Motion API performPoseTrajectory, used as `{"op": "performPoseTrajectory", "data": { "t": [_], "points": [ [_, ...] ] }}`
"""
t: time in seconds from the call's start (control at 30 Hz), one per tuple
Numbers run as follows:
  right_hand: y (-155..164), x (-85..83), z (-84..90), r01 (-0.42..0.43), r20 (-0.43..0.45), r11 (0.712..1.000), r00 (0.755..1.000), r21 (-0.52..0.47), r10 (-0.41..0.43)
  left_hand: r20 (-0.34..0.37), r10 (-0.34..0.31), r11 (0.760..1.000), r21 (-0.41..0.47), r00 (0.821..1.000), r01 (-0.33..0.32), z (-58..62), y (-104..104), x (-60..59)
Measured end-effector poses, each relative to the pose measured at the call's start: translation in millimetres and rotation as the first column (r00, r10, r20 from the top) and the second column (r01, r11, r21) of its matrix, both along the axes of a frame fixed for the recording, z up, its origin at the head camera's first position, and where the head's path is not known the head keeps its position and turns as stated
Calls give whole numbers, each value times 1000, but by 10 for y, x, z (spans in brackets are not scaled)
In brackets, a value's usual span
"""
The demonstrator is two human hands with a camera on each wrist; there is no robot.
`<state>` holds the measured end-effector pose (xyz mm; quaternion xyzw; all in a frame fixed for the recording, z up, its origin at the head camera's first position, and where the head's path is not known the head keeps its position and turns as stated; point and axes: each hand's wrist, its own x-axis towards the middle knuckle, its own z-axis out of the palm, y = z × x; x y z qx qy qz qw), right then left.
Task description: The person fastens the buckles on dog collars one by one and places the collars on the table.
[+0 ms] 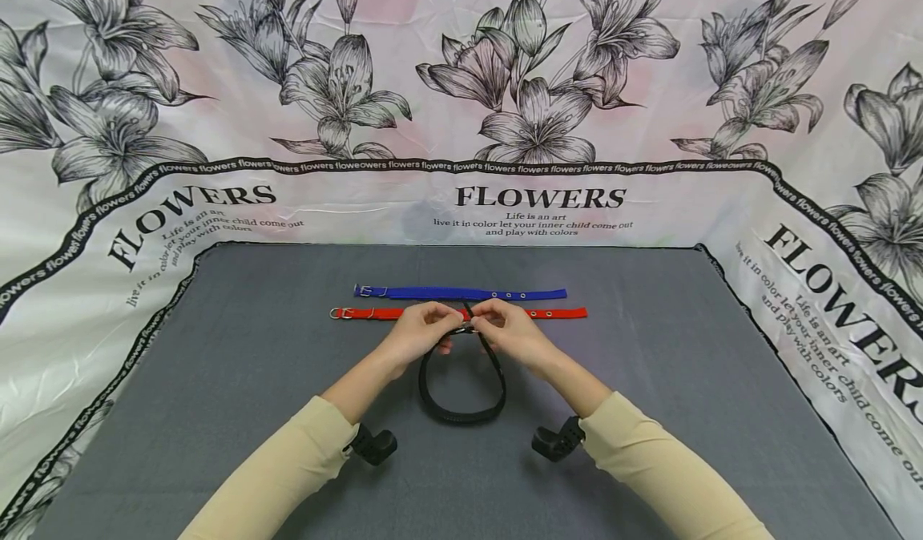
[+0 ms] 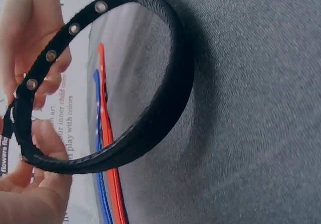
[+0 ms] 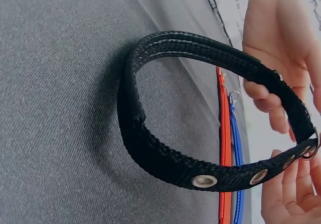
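Black collar [image 1: 461,418] is a loop in midfront of the gray surface [image 1: 252,412], its closure up between the hands; can't tell if the loop's near side touches down. Left hand [image 1: 425,333] has a narrow pinch on the band by the buckle [image 3: 312,143]; right hand [image 1: 510,333] pinches narrow at the strap-end side. 4 eyelets [image 2: 74,29] show in the left wrist view; prong seating is hidden by fingers. Risks, my read: strap end slips back if the right pinch loosens; wrong eyelet or half-seated prong if the band twists; buckle tips if the left pinch shifts. Red collar [image 1: 371,314] lies just behind/below the fingers, so a low sweep could drag it; blue collar [image 1: 447,292] sits just beyond. Back edge, where gray meets the printed cloth [image 1: 541,211], is near the blue collar. Most room: left, right, near side. 2 wrist units [image 1: 375,445] flank the loop, possible snag if pulled nearer.
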<state>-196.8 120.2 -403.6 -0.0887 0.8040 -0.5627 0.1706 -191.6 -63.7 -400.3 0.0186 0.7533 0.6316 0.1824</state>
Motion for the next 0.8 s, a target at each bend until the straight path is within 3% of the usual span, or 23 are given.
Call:
{"op": "performPoseTrajectory", "data": {
  "t": [0.17,0.43,0.53,0.8],
  "points": [
    [-16,16,21,-9,33,997,999,-74,11,-16,-116,990,-79,993,114,-36,-40,5],
    [-32,18,36,30,50,993,998,-114,-24,-42,-179,976,-134,983,172,-92,-84,-7],
    [-23,14,34,39,58,993,998,-114,-32,-47,-170,980,-116,984,164,-101,-92,-13],
    [-10,3,31,-7,43,993,999,-118,12,-48,-67,997,-34,997,65,-90,-82,-20]
  ]
}}
